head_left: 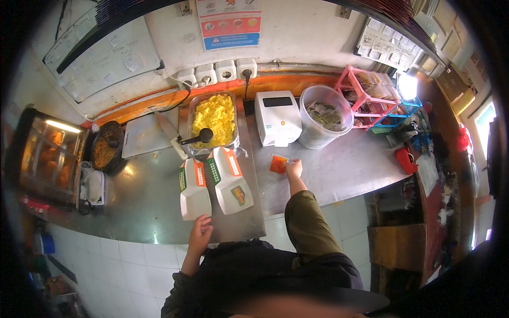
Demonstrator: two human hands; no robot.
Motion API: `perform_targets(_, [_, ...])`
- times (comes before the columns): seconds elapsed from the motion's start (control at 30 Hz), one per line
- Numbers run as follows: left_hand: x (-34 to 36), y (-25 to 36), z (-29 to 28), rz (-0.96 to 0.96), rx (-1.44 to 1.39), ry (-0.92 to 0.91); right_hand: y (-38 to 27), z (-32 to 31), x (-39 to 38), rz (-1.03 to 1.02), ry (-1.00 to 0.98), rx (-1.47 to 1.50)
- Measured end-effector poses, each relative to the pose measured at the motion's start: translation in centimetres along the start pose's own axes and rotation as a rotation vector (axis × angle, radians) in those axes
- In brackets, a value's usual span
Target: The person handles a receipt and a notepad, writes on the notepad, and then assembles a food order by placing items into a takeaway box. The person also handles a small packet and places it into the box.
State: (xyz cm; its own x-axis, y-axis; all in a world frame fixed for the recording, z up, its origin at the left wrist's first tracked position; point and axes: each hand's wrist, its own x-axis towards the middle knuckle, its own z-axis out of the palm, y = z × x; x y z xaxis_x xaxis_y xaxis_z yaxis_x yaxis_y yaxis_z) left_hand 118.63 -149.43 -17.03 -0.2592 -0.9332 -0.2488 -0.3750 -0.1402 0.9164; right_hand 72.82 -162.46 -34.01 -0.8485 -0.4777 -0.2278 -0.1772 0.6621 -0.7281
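Observation:
My right hand [294, 168] is closed on the edge of a small flat sachet [278, 164] with orange-red contents, just above the steel counter in front of a white label printer [278, 117]. My left hand [201, 231] is at the counter's front edge, fingers loosely apart and holding nothing. Its fingertips are at the near end of an open white paper food box [195, 204]; whether they touch it I cannot tell. Beside that box lies a second open box [229, 183] with green and orange print. Both boxes look vacant inside.
Behind the boxes stands a tray of yellow scrambled egg [213, 117] with a black scoop [204, 135]. A knife [168, 130] lies by a white cutting board [148, 135]. Further left are a dark pan [107, 147] and lit display case [50, 159]. A clear bucket [324, 117] holds packets.

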Motion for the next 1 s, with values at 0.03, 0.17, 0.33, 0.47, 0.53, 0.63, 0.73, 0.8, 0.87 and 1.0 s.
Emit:
perform_targets(0.03, [-0.1, 0.1, 0.1, 0.005, 0.003, -0.010, -0.5, 0.2, -0.3, -0.012, 0.044, -0.066])
perform_targets(0.17, [-0.6, 0.4, 0.6, -0.042, 0.002, -0.038, -2.3, -0.5, -1.0, 0.030, -0.106, -0.063])
perform_targets(0.33, [-0.8, 0.2, 0.7, -0.034, -0.018, -0.024, -3.6, -1.9, -1.4, -0.139, -0.197, -0.379])
perform_targets(0.47, [-0.6, -0.4, 0.5, -0.036, 0.029, -0.076, -3.7, -1.9, -2.1, -0.170, -0.231, -0.483])
perform_targets(0.53, [-0.6, -0.9, 0.7, 0.009, 0.033, -0.099, -3.9, -2.1, -3.0, -0.167, -0.223, -0.530])
perform_targets(0.63, [-0.5, -1.7, 0.9, 0.056, 0.032, -0.109, -5.3, -3.6, -4.6, -0.337, -0.202, -0.309])
perform_targets(0.73, [-0.6, -2.3, 1.3, 0.028, 0.015, -0.121, -7.6, -6.2, -6.5, -0.518, -0.191, -0.205])
perform_targets(0.8, [-0.4, -2.6, 1.5, 0.086, 0.022, -0.125, -9.5, -8.3, -7.2, -0.544, -0.252, -0.109])
perform_targets(0.87, [-0.3, -2.6, 1.7, 0.202, 0.134, -0.097, -10.9, -10.1, -8.1, -0.631, -0.278, 0.000])
perform_targets(1.0, [-0.3, -2.4, 1.8, 0.403, 0.351, 0.085, -12.9, -13.1, -10.8, -0.594, -0.371, 0.171])
